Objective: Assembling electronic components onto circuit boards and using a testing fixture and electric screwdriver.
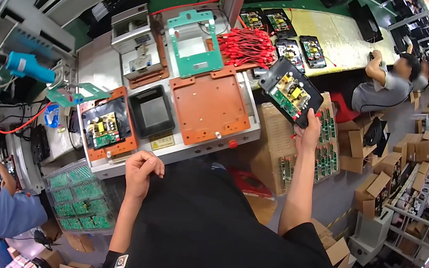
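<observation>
At the right, my right hand [309, 131] grips the lower corner of a black plastic housing [273, 75] and holds it tilted in the air. A circuit board [291, 94] with yellow and white parts lies inside it. My left hand [143, 172] is loosely closed, with nothing visible in its fingers, by the front edge of the machine. Close to it, an orange fixture [130, 145] bears a second housing with a circuit board [104, 130]. A bare orange plate [210, 107] lies to the right, with a green frame [202, 67] behind it.
A black bin [152, 111] sits between the fixtures. Red-tipped leads [247, 47] lie in a heap behind. More housings stand on the yellow bench [344, 42], where a person [385, 87] sits. Below are a carton [269, 136] and trays of green boards [80, 197]. A teal tool [30, 67] hangs left.
</observation>
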Available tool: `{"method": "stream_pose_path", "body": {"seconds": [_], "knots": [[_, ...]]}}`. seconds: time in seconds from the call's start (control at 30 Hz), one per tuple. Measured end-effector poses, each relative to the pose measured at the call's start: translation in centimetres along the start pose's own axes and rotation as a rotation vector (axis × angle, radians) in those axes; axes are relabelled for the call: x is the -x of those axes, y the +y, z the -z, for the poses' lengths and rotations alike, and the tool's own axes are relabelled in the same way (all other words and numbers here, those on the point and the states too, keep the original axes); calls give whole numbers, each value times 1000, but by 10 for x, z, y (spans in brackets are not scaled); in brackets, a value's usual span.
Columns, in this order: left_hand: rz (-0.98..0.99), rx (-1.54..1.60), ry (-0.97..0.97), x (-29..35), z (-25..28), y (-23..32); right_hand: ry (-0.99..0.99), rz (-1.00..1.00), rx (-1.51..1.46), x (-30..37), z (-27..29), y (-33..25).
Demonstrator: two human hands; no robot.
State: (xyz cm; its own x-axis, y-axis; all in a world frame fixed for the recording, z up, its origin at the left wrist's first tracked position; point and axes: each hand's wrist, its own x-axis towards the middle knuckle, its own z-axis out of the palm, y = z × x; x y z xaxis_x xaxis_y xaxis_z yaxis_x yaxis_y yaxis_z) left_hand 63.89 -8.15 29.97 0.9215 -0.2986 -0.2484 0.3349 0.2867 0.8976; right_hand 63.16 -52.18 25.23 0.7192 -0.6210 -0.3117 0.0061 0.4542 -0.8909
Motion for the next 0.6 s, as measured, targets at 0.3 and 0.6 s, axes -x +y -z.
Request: {"method": "stream_pose_path", "body": {"seconds": [0.3, 0.6], "knots": [[-51, 9, 70, -3, -16, 6, -177, 57, -125, -7, -36, 6], [-106, 17, 40, -16, -7, -1, -169, 87, -228, 0, -59, -4]]}}
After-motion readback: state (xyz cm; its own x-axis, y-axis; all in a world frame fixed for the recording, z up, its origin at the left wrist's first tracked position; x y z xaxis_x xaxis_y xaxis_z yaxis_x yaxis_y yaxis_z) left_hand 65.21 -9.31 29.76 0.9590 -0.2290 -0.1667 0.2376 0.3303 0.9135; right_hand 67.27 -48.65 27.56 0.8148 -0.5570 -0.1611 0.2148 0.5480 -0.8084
